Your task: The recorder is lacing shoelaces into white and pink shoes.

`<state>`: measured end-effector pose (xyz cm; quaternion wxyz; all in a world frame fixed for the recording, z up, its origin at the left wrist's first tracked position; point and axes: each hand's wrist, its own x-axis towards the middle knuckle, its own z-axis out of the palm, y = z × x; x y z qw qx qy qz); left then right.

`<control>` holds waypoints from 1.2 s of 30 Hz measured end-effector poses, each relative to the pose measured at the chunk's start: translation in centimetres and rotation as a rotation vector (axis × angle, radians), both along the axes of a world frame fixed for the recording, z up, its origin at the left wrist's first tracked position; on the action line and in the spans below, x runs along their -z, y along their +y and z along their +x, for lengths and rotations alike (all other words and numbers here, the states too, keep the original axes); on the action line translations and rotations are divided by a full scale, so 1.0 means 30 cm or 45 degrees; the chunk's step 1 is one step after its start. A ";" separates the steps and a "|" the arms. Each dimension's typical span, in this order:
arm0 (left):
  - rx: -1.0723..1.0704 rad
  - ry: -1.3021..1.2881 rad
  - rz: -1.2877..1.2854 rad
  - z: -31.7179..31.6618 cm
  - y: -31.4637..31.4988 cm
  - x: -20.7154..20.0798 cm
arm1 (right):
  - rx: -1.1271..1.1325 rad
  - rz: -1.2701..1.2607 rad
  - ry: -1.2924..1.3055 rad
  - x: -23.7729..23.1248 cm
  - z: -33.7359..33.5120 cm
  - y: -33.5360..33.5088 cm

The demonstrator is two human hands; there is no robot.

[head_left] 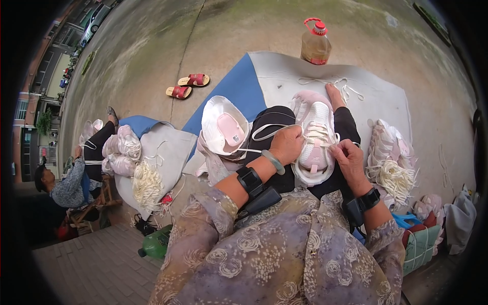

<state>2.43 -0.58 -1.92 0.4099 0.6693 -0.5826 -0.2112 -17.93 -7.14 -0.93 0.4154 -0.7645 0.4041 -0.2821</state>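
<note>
A white-and-pink mesh sneaker (307, 113) rests on the person's black-trousered lap (270, 119). The left hand's (286, 145) curled fingers grip a white shoelace (253, 136); the right hand's (352, 163) bend close together at its right edge, hold unclear. Far stands a red-capped plastic bottle (315, 46).

Hands (286, 146) pinching white laces (318, 130), pink-white sneaker (311, 174) on lap (270, 117).

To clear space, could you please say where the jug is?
In the head view, the jug stands right of centre at the mat's far edge, beyond the sneaker between left hand and right hand.
</note>
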 end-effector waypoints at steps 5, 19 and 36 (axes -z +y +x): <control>-0.107 0.048 0.197 0.000 0.011 -0.049 | -0.084 -0.089 0.089 -0.156 0.075 0.090; 0.092 -0.389 -0.002 -0.063 0.141 -0.014 | -0.071 0.679 -0.041 -0.049 0.171 0.106; 0.028 -0.342 -0.114 -0.088 0.121 0.111 | -0.091 -0.007 0.008 -0.020 0.172 0.164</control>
